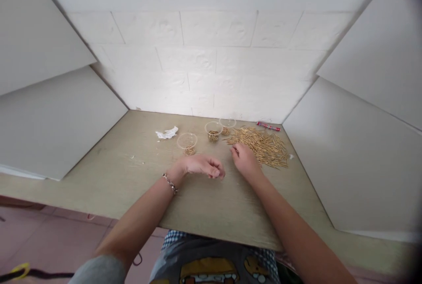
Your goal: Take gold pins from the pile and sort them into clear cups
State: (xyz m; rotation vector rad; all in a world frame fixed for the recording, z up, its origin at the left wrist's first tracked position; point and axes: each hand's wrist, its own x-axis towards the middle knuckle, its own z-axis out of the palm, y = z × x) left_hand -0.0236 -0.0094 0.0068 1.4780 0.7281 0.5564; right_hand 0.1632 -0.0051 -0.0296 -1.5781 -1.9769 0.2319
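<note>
My left hand (pixel 205 166), with a bracelet at the wrist, hovers above the table with its fingers curled and thumb against them. What it holds, if anything, is too small to make out. My right hand (pixel 244 160) is closed in a pinch at the near left edge of a pile of thin gold-coloured sticks (pixel 265 145); its fingertips hide whatever is between them. Beyond my hands stand clear plastic cups: one with small golden pieces (pixel 190 151) just behind my left hand, a middle cup (pixel 213 133) holding darker metallic bits, and a farther cup (pixel 227 123).
A crumpled white tissue (pixel 167 132) lies on the left of the table (pixel 145 165). A red wrapped stick (pixel 268 126) rests near the white wall (pixel 204 77), behind the pile. Grey panels (pixel 356 156) close in both sides.
</note>
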